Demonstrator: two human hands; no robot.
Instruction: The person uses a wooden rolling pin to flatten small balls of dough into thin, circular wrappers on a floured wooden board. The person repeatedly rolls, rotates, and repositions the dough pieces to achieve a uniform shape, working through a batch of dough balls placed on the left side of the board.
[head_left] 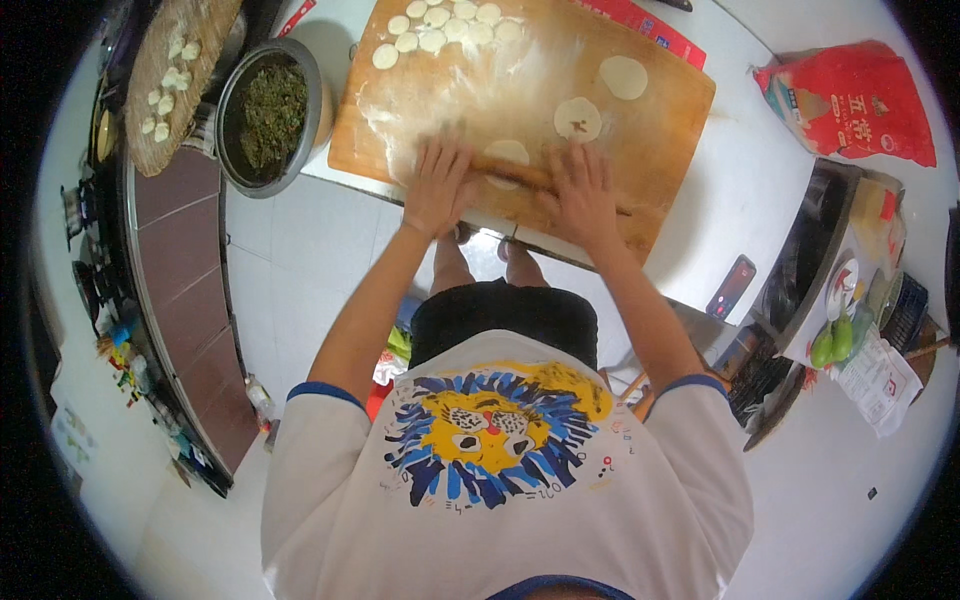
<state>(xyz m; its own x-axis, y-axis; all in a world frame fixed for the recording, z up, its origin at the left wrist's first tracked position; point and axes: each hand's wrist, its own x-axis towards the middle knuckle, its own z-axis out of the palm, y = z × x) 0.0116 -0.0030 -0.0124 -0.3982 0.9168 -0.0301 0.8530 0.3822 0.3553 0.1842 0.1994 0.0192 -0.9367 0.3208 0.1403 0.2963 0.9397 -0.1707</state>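
My left hand (438,183) and my right hand (583,193) lie flat across a wooden rolling pin (520,175), fingers stretched out and smeared by motion. Beneath the pin, a dough round (507,152) shows at its far side. The floured wooden board (640,150) bears all this. Just beyond my right fingers is a rolled wrapper (577,118) with a small brownish mark, and a plain wrapper (624,77) lies farther right. Several small flattened dough discs (432,40) are grouped at the board's far left.
Left of the board stands a metal bowl (318,110) of chopped dark-green filling (268,118). Dough lumps lie on a wooden board (150,85) farther left. A red bag (860,105) and a phone (732,287) rest on the right side of the white table (690,240).
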